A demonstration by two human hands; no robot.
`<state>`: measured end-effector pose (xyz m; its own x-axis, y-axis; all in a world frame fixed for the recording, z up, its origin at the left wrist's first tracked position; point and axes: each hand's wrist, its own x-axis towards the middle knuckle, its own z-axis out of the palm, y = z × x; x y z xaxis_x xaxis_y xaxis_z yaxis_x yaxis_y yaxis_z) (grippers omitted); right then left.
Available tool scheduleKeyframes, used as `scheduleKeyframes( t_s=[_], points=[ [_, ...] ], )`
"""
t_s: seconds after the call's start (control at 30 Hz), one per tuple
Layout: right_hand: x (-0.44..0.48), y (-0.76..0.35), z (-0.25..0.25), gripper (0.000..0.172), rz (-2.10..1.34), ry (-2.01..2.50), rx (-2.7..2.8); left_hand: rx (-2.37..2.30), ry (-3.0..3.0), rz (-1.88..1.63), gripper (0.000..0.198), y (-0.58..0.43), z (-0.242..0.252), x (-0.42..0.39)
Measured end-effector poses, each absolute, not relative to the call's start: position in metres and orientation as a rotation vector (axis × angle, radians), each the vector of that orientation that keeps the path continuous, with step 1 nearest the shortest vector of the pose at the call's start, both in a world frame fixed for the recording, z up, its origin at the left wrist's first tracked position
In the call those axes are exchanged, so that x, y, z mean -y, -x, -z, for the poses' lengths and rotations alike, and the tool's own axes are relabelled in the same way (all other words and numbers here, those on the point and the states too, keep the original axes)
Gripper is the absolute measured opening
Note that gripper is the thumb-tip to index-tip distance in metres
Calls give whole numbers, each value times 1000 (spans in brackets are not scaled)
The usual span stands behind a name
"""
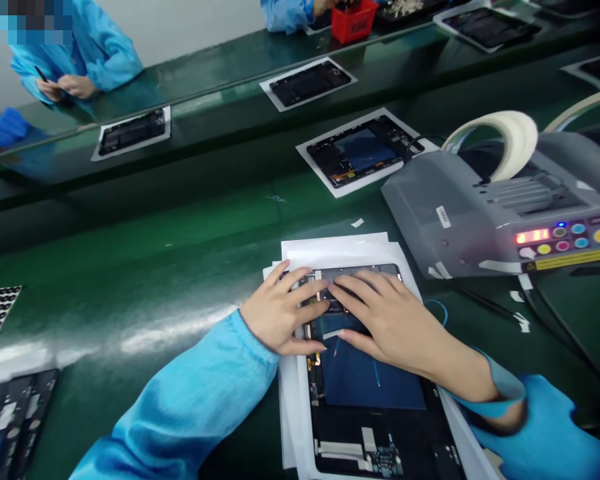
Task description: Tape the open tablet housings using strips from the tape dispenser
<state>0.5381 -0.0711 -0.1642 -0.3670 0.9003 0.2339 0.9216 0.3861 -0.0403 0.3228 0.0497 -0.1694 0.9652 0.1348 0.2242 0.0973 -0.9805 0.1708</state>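
An opened tablet housing lies on stacked white sheets in front of me, its dark blue battery and circuit parts exposed. My left hand rests on its upper left part with the fingers spread. From the right, my right hand reaches across the upper part, fingers stretched out and tips touching the housing. A short white tape strip shows on the battery's upper edge, beside my right thumb. What lies under my fingertips is partly hidden.
A grey tape dispenser with a tape roll stands at the right. Near it are black tweezers and tape scraps. Another opened tablet lies beyond, housings at lower left. Across the bench a co-worker's hands hold something dark.
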Motion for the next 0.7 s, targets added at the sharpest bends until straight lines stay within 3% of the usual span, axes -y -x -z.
scheduleKeyframes(
  t_s=[0.23,0.4,0.7],
  points=[
    [67,-539,152,45,149,1565,2436,-290,-2579,-259,47,-325,178,-63],
    [57,-547,134,29,-12,1331,2346,-331,-2428,-192,47,-327,181,-64],
    [49,-553,152,30,48,1091,2582,-317,-2404,-268,51,-329,183,-60]
  ],
)
